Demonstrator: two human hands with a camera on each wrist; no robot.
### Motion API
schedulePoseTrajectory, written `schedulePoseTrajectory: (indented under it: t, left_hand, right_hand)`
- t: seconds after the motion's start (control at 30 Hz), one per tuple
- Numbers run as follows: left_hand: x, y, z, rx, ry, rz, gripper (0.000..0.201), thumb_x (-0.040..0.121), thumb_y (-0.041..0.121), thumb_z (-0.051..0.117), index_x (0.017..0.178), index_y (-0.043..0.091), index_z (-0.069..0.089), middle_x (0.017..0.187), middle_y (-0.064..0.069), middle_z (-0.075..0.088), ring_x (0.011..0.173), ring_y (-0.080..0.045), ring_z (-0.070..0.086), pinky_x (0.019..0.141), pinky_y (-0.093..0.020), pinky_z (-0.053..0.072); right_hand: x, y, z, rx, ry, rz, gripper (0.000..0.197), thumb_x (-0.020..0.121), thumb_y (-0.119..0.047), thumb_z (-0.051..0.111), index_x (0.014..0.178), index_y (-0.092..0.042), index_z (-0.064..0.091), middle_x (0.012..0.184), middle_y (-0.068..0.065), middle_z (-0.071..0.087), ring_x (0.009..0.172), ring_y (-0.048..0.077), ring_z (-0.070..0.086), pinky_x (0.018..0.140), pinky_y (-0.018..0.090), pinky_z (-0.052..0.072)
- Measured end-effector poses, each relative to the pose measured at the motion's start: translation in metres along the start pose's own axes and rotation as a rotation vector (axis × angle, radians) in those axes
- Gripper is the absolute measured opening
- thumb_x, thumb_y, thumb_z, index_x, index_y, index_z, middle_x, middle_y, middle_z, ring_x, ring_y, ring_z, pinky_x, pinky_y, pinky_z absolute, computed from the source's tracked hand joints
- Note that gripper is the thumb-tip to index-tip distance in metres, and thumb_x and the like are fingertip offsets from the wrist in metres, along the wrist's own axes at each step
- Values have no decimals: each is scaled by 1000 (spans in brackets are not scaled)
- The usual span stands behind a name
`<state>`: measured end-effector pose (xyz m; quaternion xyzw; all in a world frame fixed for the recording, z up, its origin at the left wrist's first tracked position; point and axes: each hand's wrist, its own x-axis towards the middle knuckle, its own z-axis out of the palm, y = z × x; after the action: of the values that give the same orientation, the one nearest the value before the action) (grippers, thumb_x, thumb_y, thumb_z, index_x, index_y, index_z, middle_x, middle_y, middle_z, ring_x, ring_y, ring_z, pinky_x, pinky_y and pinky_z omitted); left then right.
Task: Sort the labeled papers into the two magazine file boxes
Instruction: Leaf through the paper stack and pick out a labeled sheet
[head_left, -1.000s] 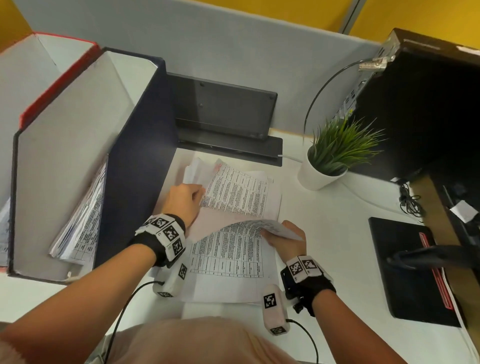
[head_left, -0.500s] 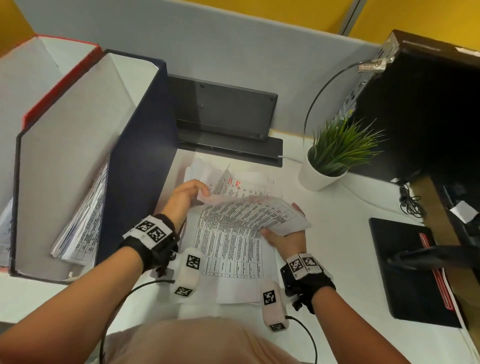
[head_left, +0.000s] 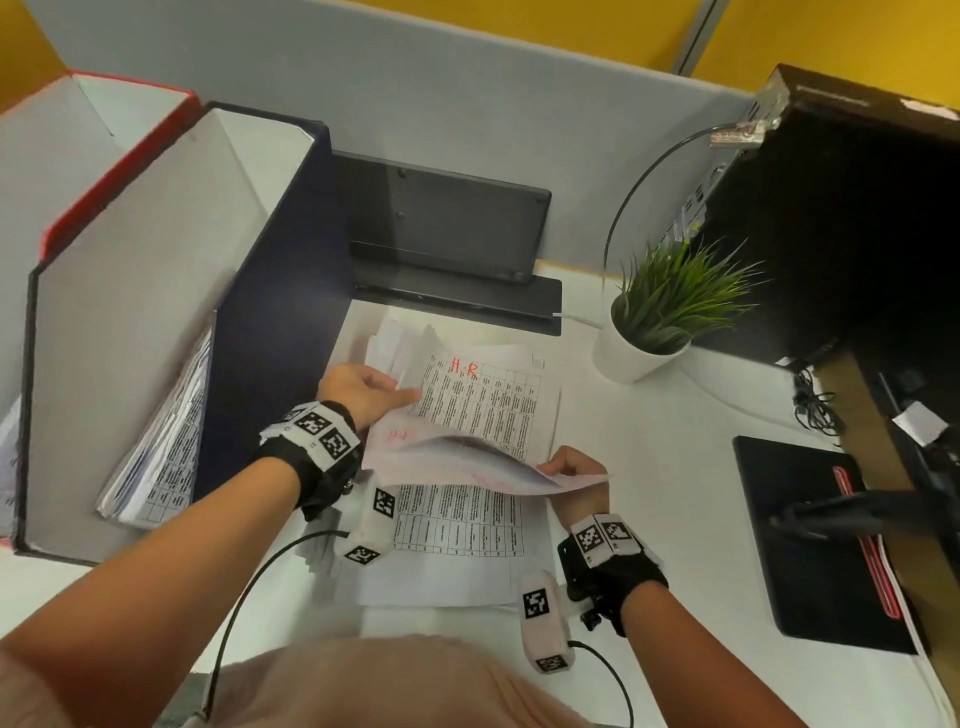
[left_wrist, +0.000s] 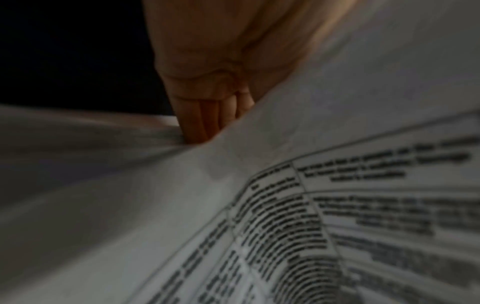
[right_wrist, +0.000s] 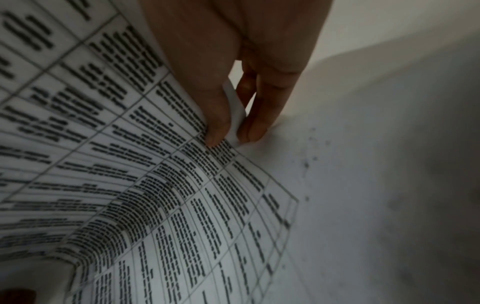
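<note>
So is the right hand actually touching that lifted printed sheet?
Touching: the right wrist view shows the right hand pinching the lifted printed white paper sheet at its edge.

Thin matt printed paper sheets (head_left: 470, 405); matt card file box (head_left: 270, 291), navy outside, at 9 o'clock; smooth white desk (head_left: 675, 467); glossy white pot (head_left: 636, 358), 2 o'clock.
</note>
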<state>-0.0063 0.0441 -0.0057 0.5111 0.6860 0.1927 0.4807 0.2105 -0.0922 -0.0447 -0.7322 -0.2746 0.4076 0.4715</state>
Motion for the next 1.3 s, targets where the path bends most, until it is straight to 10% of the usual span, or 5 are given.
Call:
schedulePoseTrajectory:
  t: [0.47, 0.7, 0.83, 1.1, 1.3]
  left_hand:
    - [-2, -14, 7, 213, 69, 252, 30, 88, 17, 62, 59, 11, 59, 62, -2, 59, 63, -17, 55, 59, -21, 41]
    - [-15, -17, 10, 130, 113, 438, 28, 93, 5, 52, 117, 11, 65, 93, -7, 68, 83, -17, 59, 82, -24, 46]
    - [-17, -18, 10, 29, 55, 408, 20, 94, 8, 50, 104, 10, 67, 94, -3, 67, 80, -13, 60, 70, -15, 44]
    - [-21, -13, 6, -214, -152, 303, 34, 84, -15, 39, 65, 11, 50, 70, -1, 47, 66, -12, 42, 60, -21, 34]
    - [-14, -8, 4, -390, -140, 62, 21, 90, 6, 42, 90, 4, 63, 82, -13, 56, 72, -24, 52, 62, -28, 41]
  right_hand:
    - [2, 6, 3, 89, 26, -78, 40, 71, 27, 56, 59, -11, 54, 70, 7, 57, 52, -1, 58, 53, 12, 46]
    - [3, 6, 1, -70, 68, -158, 42, 69, 22, 62, 54, -15, 50, 76, 13, 63, 68, 17, 53, 58, 20, 40]
    - [6, 8, -1, -124, 95, -129, 37, 69, 12, 70, 52, -9, 45, 58, 3, 52, 56, 13, 45, 47, 10, 34]
    - [7, -1, -3, 51, 106, -72, 64, 61, 8, 80, 118, -3, 51, 104, 5, 61, 91, 14, 60, 72, 13, 52]
    - [8, -1, -5, -70, 59, -84, 34, 73, 17, 59, 54, -9, 49, 55, -1, 47, 54, 10, 40, 53, 17, 34]
